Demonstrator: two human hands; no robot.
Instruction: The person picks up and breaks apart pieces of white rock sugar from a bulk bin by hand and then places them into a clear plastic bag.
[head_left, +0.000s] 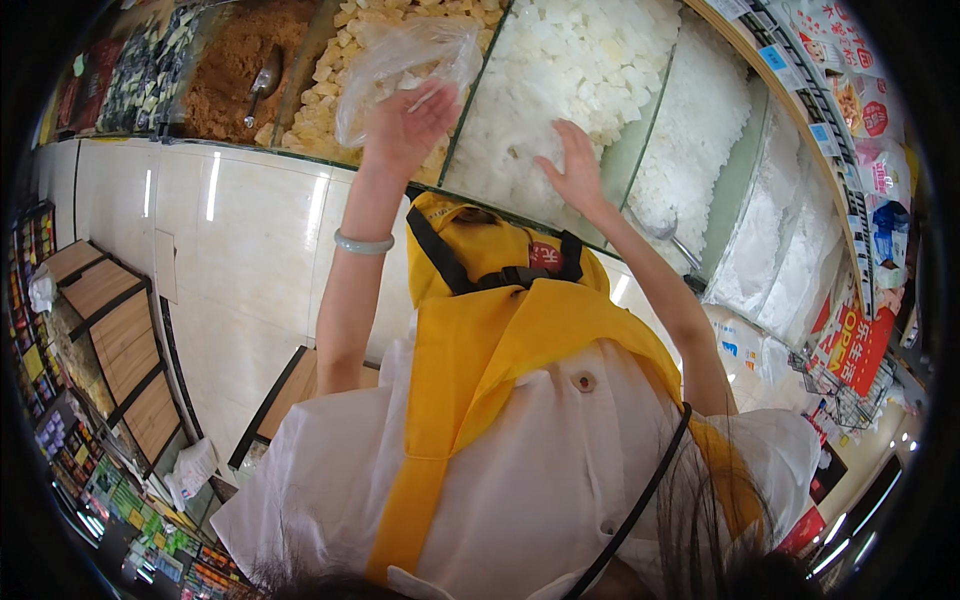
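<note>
My left hand (414, 124), a pale bangle on its wrist, is at a clear plastic bag (409, 52) over a glass-sided bin of yellowish rock sugar-like lumps (319, 97). Its palm shows, and a strip of film crosses the fingers; whether they grip the bag is not clear. Over the neighbouring bin of white crystals (517, 97), my right hand (574, 161) is held with thumb and fingers apart, nothing in it. Below both hands, the yellow apron (510, 247) with a black buckle strap touches or nearly touches the bin's front edge.
A metal scoop (264, 84) lies in brown sugar-like granules (225, 56) on the left. Another scoop (664, 231) rests in finer white granules (694, 112) to the right. Beyond are white powder (795, 247), a rack of packets (881, 172) and wood-topped stands (124, 337).
</note>
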